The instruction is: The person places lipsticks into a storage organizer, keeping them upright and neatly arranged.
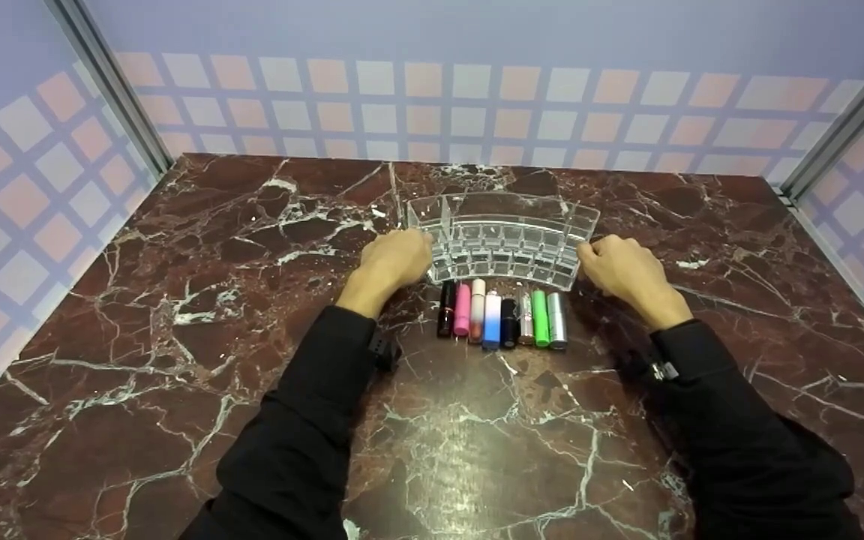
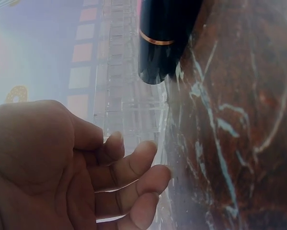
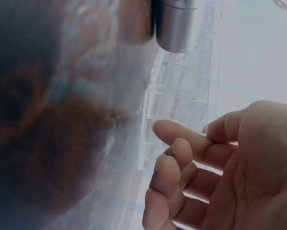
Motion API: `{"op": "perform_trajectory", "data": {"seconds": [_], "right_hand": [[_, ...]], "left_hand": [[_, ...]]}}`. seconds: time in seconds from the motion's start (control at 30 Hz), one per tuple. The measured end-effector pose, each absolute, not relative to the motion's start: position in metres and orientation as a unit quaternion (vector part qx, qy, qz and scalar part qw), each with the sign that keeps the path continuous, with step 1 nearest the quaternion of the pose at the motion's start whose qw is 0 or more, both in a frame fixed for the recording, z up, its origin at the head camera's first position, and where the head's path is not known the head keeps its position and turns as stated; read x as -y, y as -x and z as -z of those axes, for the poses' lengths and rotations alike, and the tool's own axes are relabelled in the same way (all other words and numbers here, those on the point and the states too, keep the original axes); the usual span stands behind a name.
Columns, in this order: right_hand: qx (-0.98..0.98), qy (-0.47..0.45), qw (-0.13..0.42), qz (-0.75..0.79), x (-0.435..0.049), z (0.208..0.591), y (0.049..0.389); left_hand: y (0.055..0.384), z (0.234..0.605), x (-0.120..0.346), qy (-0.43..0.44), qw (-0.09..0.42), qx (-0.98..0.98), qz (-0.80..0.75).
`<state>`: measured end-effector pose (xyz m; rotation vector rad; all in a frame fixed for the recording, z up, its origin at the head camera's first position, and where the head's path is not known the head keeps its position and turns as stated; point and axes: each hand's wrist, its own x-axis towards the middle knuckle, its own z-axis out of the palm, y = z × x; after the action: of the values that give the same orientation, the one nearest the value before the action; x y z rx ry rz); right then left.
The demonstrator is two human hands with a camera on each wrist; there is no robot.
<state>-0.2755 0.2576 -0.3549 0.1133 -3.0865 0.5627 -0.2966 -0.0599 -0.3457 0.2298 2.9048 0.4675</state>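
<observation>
Though just beside the clear organizer (image 1: 505, 241), silver tube (image 3: 176, 29) with illegible lettering (image 3: 183, 2)

On my screen I see a curved, see-through holder (image 1: 505, 240) with rows of little boxes. Eight colorful tubes (image 1: 508, 322) lie side by side just in front of the holder.

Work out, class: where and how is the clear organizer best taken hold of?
Take the clear organizer by its two end walls, coming from left and right together. Its wide, curved shape suggests holding both ends would balance it, and the row of tubes lying close along its near edge leaves little room there.
</observation>
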Motion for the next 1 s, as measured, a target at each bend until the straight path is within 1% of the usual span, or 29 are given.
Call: {"op": "perform_trajectory", "data": {"seconds": [0.33,0.6,1.0], "right_hand": [[0.984,-0.043,-0.006,-0.172,-0.2581,0.3529,0.2748],[0.981,-0.048,-0.033,-0.183,-0.2583,0.3499,0.2743],[0.981,-0.051,-0.050,-0.181,-0.2577,0.3470,0.2738]], "left_hand": [[0.2960,0.3482,0.0615,-0.088,0.080,-0.981,-0.156],[0.2952,0.3472,0.0617,-0.091,0.083,-0.980,-0.153],[0.2956,0.3468,0.0622,-0.087,0.085,-0.980,-0.156]]}}
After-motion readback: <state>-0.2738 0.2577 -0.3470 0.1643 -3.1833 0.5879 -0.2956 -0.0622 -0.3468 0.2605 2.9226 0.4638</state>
